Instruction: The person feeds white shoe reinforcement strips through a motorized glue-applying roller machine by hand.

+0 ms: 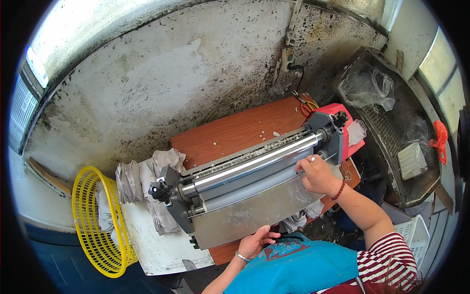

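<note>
A roller machine with a shiny metal roller, a grey roller and a sloping sheet-metal tray stands before me. My right hand reaches over the tray's right end. Its fingers are bent together at the grey roller; anything inside them is hidden. By the tray's front edge is my left hand, thumb raised and fingers loosely curved apart, with nothing visible in it. I cannot tell whether it touches the tray. Black knobs stick out at the machine's left end; its right end has a red housing.
Bundled greyish-white cloth or paper lies left of the machine, beside a yellow plastic basket. Scissors with orange handles lie on the reddish-brown board. Right stands a dirty metal trough with clear plastic bags.
</note>
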Motion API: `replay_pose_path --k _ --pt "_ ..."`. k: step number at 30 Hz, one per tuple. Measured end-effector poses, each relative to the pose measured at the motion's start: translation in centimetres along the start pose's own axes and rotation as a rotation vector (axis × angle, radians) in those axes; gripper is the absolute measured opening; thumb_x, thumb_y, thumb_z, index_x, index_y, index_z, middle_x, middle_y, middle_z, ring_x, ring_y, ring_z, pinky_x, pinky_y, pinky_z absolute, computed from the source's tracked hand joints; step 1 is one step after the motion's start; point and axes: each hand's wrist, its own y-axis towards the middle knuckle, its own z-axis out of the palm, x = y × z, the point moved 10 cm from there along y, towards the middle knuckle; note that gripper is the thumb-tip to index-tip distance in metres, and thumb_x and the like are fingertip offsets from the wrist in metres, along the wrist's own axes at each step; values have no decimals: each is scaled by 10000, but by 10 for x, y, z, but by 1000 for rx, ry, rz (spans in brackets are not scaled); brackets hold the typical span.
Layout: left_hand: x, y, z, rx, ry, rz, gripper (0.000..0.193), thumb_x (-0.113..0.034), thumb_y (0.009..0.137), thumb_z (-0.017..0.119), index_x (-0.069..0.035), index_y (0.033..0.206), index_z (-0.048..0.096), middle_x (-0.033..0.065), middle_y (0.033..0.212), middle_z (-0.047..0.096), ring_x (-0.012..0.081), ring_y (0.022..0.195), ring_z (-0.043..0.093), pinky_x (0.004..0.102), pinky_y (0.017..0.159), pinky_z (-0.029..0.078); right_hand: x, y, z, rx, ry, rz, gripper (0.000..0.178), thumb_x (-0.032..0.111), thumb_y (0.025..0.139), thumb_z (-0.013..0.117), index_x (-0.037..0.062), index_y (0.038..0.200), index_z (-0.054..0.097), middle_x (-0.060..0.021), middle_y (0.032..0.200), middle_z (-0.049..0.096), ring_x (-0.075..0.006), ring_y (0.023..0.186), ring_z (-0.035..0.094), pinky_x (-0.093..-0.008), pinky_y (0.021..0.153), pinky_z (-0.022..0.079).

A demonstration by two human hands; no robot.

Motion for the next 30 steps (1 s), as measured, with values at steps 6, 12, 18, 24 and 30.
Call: replay_pose_path --k 6,12,18,24,30 --pt "0 -1 1 5 6 7 319 -226 935 560 20 1137 558 155 1020 638 223 912 639 286 724 526 -1 0 1 5 19 37 328 -40 561 527 57 874 534 -65 791 600 -259 789 566 -364 736 414" --pt "0 0 1 23 8 5 315 -214 940 549 18 1154 551 144 1083 620 227 924 637 286 720 526 -5 -1 9 17 2 47 325 -38 568 531 62 877 538 -59 791 599 -262 785 563 -363 730 415" --pt "-1 2 -1 18 9 32 337 -220 934 557 11 1180 542 128 1110 616 226 923 637 284 715 524 7 5 14 32 -13 29 320 -27 579 539 67 885 541 -56 809 601 -269 772 554 -366 716 410" --pt "1 3 0 40 36 17 322 -237 939 553 10 1145 550 136 1060 623 226 919 637 291 723 515 30 15 20 28 70 -24 336 -25 588 567 80 903 516 -87 764 556 -289 764 552 -381 709 420" --pt "-2 1 2 27 51 29 309 -238 945 544 16 1121 554 129 995 626 226 918 639 294 723 514 58 27 28 40 107 -93 332 -19 587 573 74 900 510 -55 751 560 -272 749 553 -380 701 418"
